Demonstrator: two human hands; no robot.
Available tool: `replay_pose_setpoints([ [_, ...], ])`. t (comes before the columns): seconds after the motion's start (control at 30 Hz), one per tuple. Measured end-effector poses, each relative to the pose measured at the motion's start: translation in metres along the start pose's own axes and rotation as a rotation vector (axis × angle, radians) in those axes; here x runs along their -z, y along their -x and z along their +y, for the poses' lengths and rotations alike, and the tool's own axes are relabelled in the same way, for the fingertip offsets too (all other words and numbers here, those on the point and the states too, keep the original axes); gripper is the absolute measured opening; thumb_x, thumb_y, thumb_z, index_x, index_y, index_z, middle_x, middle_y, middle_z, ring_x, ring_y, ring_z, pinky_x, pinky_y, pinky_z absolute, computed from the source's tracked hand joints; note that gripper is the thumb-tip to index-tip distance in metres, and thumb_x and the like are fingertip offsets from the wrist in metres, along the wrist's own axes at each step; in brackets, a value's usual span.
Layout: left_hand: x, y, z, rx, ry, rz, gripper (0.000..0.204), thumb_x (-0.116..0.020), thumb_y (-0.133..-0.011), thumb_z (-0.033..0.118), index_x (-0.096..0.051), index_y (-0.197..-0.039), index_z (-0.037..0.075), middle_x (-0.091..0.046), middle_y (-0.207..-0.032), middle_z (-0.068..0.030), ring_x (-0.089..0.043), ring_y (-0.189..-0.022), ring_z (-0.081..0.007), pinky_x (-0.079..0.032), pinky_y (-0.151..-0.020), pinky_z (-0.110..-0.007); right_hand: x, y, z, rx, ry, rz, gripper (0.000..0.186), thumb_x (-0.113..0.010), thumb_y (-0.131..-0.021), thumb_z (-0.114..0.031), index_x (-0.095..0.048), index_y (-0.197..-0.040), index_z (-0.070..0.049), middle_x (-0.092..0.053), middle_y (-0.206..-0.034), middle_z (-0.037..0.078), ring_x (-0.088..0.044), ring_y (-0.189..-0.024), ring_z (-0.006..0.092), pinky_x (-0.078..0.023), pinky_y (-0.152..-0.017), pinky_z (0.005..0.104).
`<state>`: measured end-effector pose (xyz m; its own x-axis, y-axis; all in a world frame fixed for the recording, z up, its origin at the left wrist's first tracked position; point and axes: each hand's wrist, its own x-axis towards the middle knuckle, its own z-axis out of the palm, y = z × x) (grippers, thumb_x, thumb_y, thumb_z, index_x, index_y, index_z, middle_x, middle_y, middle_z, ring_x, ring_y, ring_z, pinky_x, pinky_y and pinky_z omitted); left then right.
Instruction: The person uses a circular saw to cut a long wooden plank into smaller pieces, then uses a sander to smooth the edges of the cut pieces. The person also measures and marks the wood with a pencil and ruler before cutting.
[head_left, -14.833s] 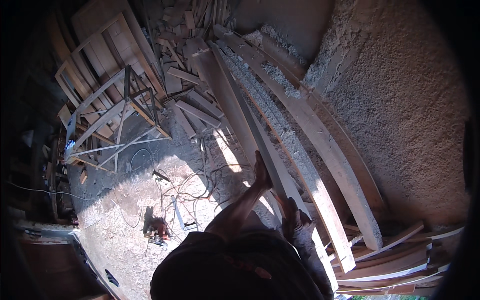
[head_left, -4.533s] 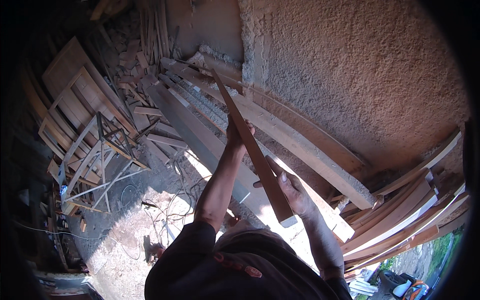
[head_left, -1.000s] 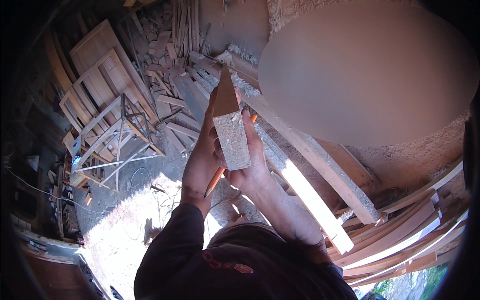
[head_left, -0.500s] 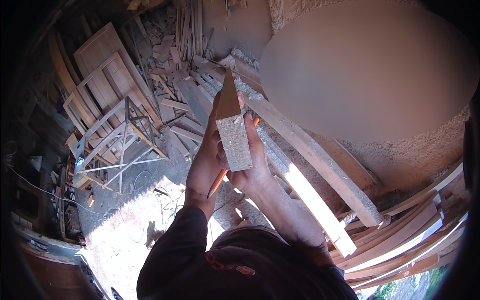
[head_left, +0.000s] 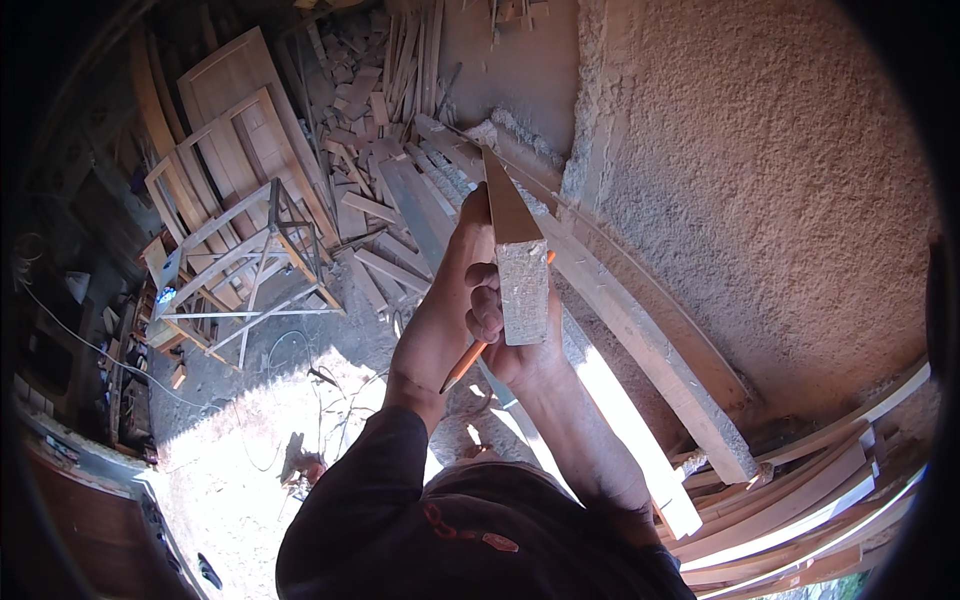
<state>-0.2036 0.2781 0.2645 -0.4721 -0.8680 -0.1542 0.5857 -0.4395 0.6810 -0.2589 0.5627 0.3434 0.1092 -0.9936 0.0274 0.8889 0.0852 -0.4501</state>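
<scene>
A squared wooden beam (head_left: 522,295) points away from me, its rough pale end grain turned toward my chest. Further along its left side, my left hand (head_left: 476,215) is closed against the wood; most of its fingers are hidden behind it. My right hand (head_left: 487,305) supports the near end from below, with its fingers curled round the left face. An orange pencil (head_left: 466,364) passes slantwise behind the beam, tucked in my right hand, its dark tip at the lower left.
Long rough timbers (head_left: 650,345) lean along the textured wall (head_left: 760,200) on the right. Curved planks (head_left: 800,510) are stacked at lower right. To the left stand a wooden frame stand (head_left: 245,270) and door panels (head_left: 235,120), with scrap wood (head_left: 350,130) behind. A cable (head_left: 110,360) crosses the floor.
The beam and both hands sit further right in the picture, and the beam's end is turned slightly. My right thumb, seen earlier on the right side, is now hidden. Both hands keep their hold.
</scene>
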Motion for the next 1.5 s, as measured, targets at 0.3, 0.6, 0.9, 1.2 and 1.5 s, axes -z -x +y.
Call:
replay_pose_setpoints([
  [0.3,0.009,-0.003,0.001,-0.028,0.013,0.005,0.038,-0.037,-0.108,0.047,-0.055,-0.108,0.014,-0.06,-0.099,-0.005,-0.062,-0.074,-0.0159,-0.053,-0.064,-0.032,-0.008,0.001,0.005,-0.033,-0.044,-0.068,0.064,-0.039,-0.103,-0.066,-0.065,-0.111,-0.008,-0.068,-0.083,0.008,-0.058,-0.054,0.0116,-0.041,-0.043,0.0256],
  [0.6,0.059,0.014,-0.08,-0.007,0.134,-0.088,0.037,-0.037,-0.109,0.047,-0.055,-0.107,0.014,-0.06,-0.101,-0.0051,-0.062,-0.074,-0.0157,-0.053,-0.063,-0.032,0.041,0.052,0.02,-0.139,-0.11,0.259,0.042,-0.05,-0.105,-0.042,-0.052,-0.133,-0.011,-0.063,-0.08,0.014,-0.057,-0.048,0.0193,-0.043,-0.038,0.0281],
  [0.9,0.083,0.056,-0.198,0.104,0.118,0.24,0.051,-0.041,-0.101,0.066,-0.053,-0.113,0.018,-0.05,-0.111,-0.0085,-0.054,-0.075,-0.0155,-0.049,-0.062,-0.032,0.181,0.128,0.051,-0.221,0.098,0.411,0.057,-0.046,-0.106,-0.044,-0.041,-0.148,-0.006,-0.058,-0.075,0.009,-0.053,-0.05,0.0158,-0.04,-0.041,0.0248],
  [1.2,0.077,0.078,-0.209,0.222,0.078,0.113,0.099,-0.063,-0.079,0.083,-0.036,-0.144,0.014,-0.043,-0.117,-0.013,-0.058,-0.088,-0.0249,-0.055,-0.075,-0.044,0.204,0.142,0.046,-0.201,0.223,0.429,0.039,-0.055,-0.103,-0.049,-0.062,-0.107,-0.01,-0.056,-0.068,0.002,-0.054,-0.052,0.0108,-0.042,-0.044,0.0243],
  [1.5,0.084,0.091,-0.207,0.268,-0.048,0.144,0.099,-0.069,-0.083,0.073,-0.032,-0.145,0.007,-0.042,-0.118,-0.0124,-0.058,-0.101,-0.0275,-0.054,-0.091,-0.051,0.265,0.161,0.072,-0.211,0.498,0.684,0.046,-0.054,-0.105,-0.042,-0.059,-0.121,0.0,-0.067,-0.089,0.01,-0.066,-0.076,0.0181,-0.055,-0.063,0.0329],
])
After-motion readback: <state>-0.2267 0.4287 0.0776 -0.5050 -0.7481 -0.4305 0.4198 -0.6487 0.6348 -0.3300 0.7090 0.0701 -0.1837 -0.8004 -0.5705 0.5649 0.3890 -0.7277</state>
